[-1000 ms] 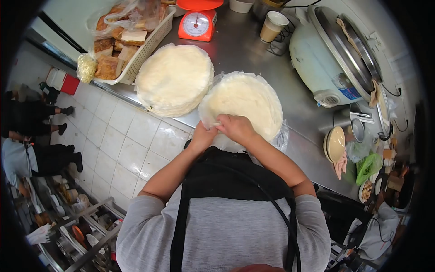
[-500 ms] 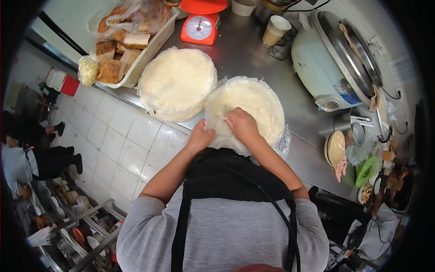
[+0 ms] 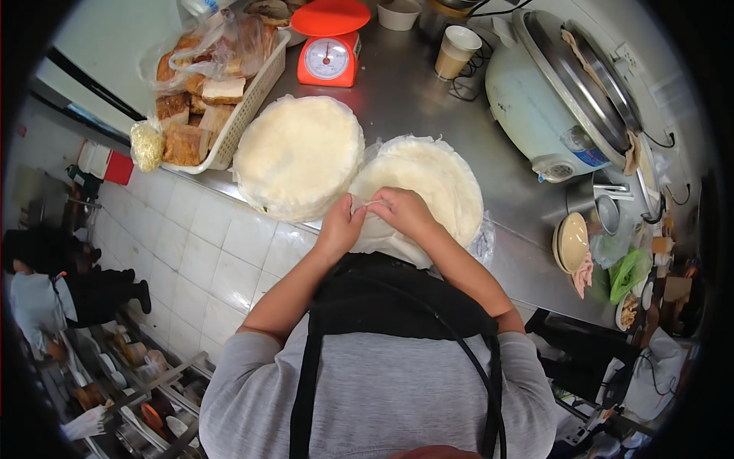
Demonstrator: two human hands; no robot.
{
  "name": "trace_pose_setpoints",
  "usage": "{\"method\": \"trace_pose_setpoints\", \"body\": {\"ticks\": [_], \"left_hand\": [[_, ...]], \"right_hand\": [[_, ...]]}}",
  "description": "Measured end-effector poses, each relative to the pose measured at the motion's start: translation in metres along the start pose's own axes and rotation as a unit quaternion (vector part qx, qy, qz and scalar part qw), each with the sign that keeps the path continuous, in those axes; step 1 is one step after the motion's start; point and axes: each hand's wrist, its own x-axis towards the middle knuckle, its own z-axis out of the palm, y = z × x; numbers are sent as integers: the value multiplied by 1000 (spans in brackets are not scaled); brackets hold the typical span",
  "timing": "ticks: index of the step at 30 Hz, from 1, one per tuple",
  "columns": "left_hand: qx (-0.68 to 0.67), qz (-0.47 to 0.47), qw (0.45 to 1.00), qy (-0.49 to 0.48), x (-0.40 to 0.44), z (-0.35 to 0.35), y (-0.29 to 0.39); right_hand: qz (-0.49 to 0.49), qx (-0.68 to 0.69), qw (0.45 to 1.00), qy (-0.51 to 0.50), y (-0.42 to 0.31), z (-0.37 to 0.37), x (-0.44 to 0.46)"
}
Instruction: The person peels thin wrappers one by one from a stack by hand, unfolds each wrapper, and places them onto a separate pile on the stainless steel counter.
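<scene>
Two stacks of thin round dough wrappers sit side by side on the steel counter. In front of me is the right-hand stack of wrappers (image 3: 440, 180), its front edge against my black apron. Over its near left part, my left hand (image 3: 340, 228) pinches the edge of a thin wrapper. My right hand (image 3: 405, 214) pinches the same wrapper close by, and a narrow fold shows between the fingertips. The other stack of wrappers (image 3: 298, 153) lies to the left, untouched. How many layers are pinched cannot be told.
A white basket (image 3: 248, 103) with browned chunks of roast meat stands at the back left, beside a red scale (image 3: 329, 57). A paper cup (image 3: 457, 52), a large pale cooker (image 3: 535, 107) and bowls (image 3: 571, 241) are on the right. Another person (image 3: 61, 302) is far left.
My hands have come closer together, the left moving slightly right. The loose wrapper flap between them is now drawn into a narrow fold. The view has shifted slightly.
</scene>
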Motion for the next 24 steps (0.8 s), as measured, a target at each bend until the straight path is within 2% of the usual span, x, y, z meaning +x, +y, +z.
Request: {"method": "trace_pose_setpoints", "body": {"ticks": [5,8,11,14,17,20,23,24], "left_hand": [[-26,-21,999,-29,6,-9,-8],[38,-77,995,-58,7,-22,8],[2,-66,997,-49,9,-19,-9],[-67,-70,993,-67,14,-24,1],[-110,-23,992,-65,25,-25,18],[-29,-12,995,-94,41,-22,4],[-20,43,998,-44,39,-15,14],[-7,42,998,-49,39,-16,19]], "right_hand": [[-18,-85,990,112,-3,2,11],[3,-80,986,145,-5,-5,14],[47,-35,986,156,-5,-5,15],[27,51,992,116,-10,-1,12],[86,173,980,56,-15,7,10],[88,174,977,84,-12,17,13],[132,151,978,51,-15,10,17],[112,133,983,52,-15,7,18]]}}
